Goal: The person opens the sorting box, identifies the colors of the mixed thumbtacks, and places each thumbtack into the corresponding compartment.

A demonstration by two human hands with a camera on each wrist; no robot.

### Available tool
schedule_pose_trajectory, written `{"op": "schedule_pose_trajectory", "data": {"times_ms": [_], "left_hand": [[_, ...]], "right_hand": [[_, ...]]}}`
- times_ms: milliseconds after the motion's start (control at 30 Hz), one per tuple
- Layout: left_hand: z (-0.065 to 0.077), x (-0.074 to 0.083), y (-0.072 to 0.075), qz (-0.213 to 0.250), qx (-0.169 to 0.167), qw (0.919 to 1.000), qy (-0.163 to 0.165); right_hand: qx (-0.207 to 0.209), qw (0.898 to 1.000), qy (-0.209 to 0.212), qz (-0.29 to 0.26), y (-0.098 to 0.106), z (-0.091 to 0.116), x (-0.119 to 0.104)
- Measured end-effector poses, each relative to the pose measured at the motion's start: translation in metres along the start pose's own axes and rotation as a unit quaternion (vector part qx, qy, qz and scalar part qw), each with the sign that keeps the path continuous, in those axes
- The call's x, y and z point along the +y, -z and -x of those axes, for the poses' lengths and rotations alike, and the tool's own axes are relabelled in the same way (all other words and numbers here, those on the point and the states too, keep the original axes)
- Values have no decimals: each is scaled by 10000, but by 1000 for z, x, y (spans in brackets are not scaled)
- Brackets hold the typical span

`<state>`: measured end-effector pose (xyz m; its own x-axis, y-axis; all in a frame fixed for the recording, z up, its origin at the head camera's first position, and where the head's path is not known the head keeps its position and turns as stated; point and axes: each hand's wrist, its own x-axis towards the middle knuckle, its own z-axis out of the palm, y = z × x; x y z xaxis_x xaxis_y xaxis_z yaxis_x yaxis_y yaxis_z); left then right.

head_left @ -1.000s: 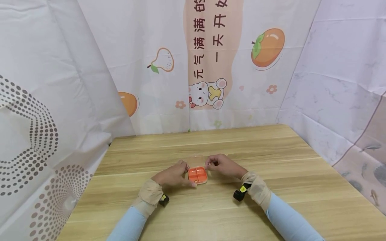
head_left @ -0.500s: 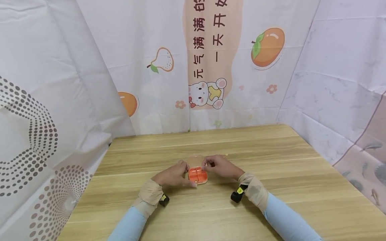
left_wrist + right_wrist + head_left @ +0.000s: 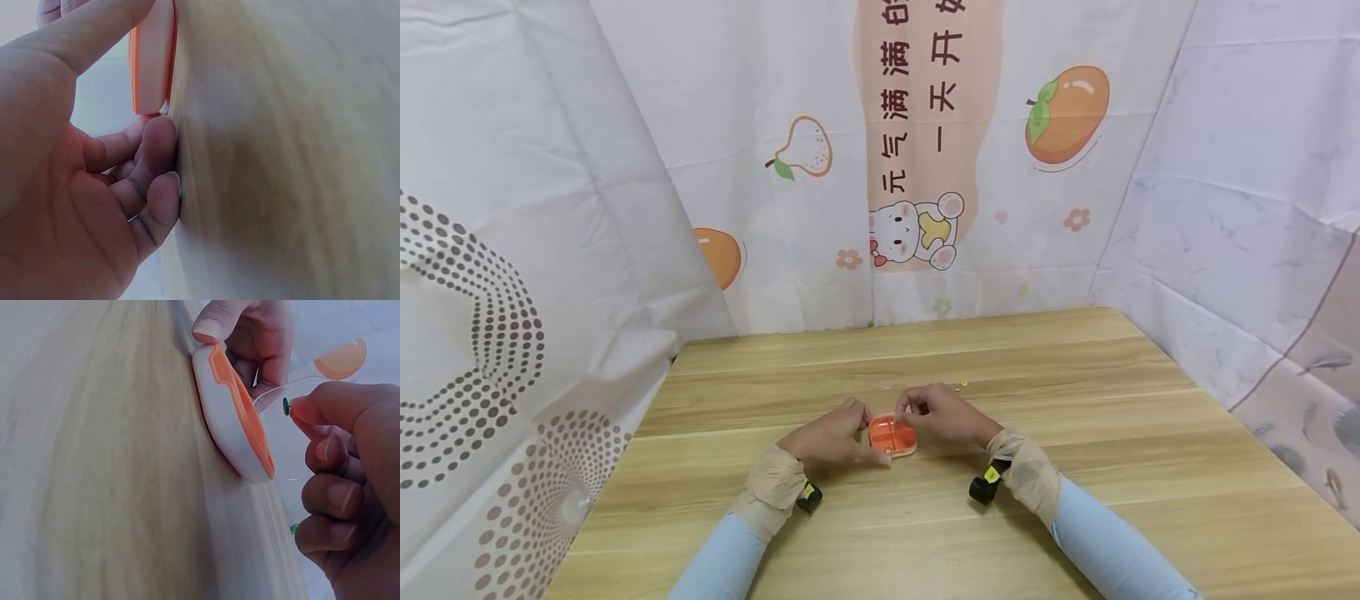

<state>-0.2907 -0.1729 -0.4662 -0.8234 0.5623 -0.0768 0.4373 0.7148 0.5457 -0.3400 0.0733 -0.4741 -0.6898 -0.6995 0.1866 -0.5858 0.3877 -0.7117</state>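
Note:
A small pill box (image 3: 892, 437) with an orange divided tray, a white underside and a raised clear lid (image 3: 880, 401) rests on the table. My left hand (image 3: 831, 435) holds it at the left, thumb at the near edge and fingers at the far side. Inside the near left compartment lies a tiny yellowish piece (image 3: 888, 451). Over the far right part of the box is my right hand (image 3: 946, 412). Between thumb and index finger it pinches a green thumbtack (image 3: 287, 406), clearest in the right wrist view; the other fingers are curled.
Several tiny yellowish pieces (image 3: 964, 384) lie on the wooden table (image 3: 1037, 517) just beyond my right hand. A printed curtain (image 3: 775, 250) hangs behind the table's back edge, with more cloth at both sides.
My right hand has moved left from beside the box to over its far right part. More tiny pieces show on the table behind it. The left hand stays in place.

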Motion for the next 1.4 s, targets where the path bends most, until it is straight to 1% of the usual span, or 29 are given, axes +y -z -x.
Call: {"op": "schedule_pose_trajectory", "data": {"times_ms": [233,433,533,733,967,1200,1400], "left_hand": [[0,0,0,-36,-28,10000,17],[-2,-3,-1,-87,-11,9999,72],[-2,-3,-1,-80,-24,10000,36],[-2,-3,0,-73,-56,10000,24],[-2,-2,0,-62,-72,9999,55],[-1,-1,1,-54,-86,9999,67],[-1,-1,0,-53,-90,9998,148]], "right_hand": [[18,9998,144,97,-3,-1,-2],[92,9989,321,340,-5,-5,-3],[102,9983,383,425,-6,-6,-2],[36,9984,320,470,-8,-6,-4],[121,9972,328,655,-10,-7,-8],[86,9967,334,737,-14,-7,-7],[69,9957,319,870,-17,-7,-8]]}}
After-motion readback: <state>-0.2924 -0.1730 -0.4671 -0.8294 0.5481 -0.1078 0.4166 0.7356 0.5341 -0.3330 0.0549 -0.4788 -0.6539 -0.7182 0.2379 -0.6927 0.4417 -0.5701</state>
